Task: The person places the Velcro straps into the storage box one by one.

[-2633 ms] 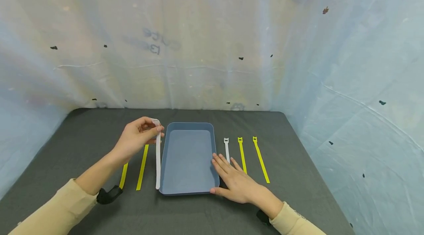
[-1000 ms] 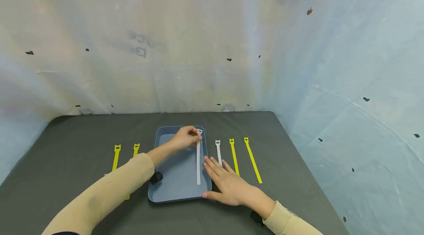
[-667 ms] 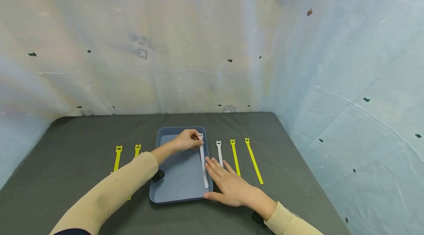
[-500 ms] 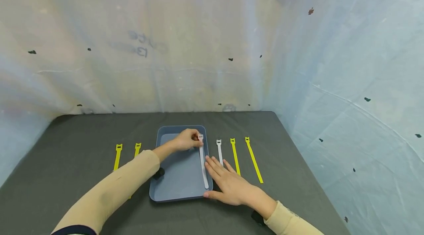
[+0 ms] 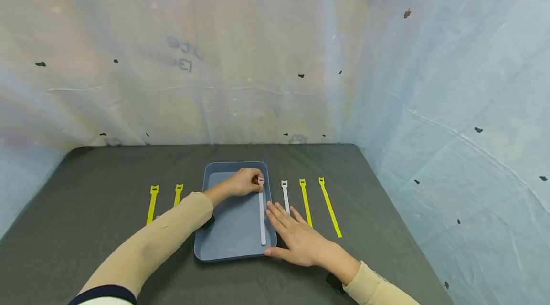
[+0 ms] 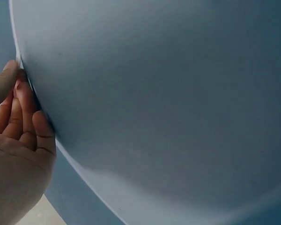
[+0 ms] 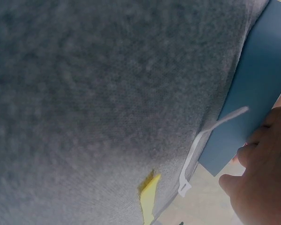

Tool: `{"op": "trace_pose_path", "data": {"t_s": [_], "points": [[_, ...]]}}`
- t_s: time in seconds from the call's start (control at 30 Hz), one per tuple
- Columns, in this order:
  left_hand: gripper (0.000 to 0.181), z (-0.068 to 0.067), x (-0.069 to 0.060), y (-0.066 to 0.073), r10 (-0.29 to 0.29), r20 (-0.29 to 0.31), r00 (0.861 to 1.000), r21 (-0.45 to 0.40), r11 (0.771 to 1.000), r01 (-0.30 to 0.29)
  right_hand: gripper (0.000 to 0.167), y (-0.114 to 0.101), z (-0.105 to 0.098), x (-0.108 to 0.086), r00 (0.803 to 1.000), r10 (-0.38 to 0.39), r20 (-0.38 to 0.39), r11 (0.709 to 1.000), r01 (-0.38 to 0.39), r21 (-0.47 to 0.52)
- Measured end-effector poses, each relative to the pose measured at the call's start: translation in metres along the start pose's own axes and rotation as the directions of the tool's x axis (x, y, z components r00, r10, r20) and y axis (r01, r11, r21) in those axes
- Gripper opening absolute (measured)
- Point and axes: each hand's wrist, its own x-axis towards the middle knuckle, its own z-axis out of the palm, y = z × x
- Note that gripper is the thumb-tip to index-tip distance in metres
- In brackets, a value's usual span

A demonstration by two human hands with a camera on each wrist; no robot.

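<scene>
Visibly six straps, one tray.

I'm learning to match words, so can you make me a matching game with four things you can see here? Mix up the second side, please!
Things:
1. Tray
2. Left hand
3. Right hand
4. Table

Matches:
A. Pinching a white strap
B. Dark grey
C. Fingers straight, by the tray's right edge
D. Blue

Right pairs: 1-D, 2-A, 3-C, 4-B
</scene>
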Motion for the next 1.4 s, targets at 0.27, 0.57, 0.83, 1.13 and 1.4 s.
{"op": "trace_pose_path", "data": {"t_s": [0.27,0.57,0.83,1.13,1.4], "points": [[0.023,0.004,0.003,-0.004,-0.006,-0.020,1.000,0.024,1.000,0.007,0.091,0.000,0.001,0.000,1.000,0.001,0.005,1.000,-0.001,0.008],[0.039,0.006,0.006,-0.008,-0.030,-0.041,0.999,0.049,0.998,0.032,0.092,0.002,0.001,0.000,1.000,0.005,0.004,1.000,-0.005,-0.006],[0.048,0.007,0.005,-0.008,-0.017,-0.086,0.996,0.059,0.998,0.022,0.091,0.000,0.001,0.001,1.000,0.007,0.004,1.000,-0.007,-0.001],[0.053,0.004,0.007,-0.011,-0.042,-0.113,0.993,0.014,0.999,0.044,0.091,0.001,0.001,0.002,1.000,0.001,-0.001,1.000,-0.001,-0.002],[0.034,-0.014,0.000,-0.003,-0.046,-0.140,0.989,-0.156,0.987,0.024,0.092,0.000,0.000,0.000,1.000,-0.002,-0.006,1.000,0.002,-0.006]]}}
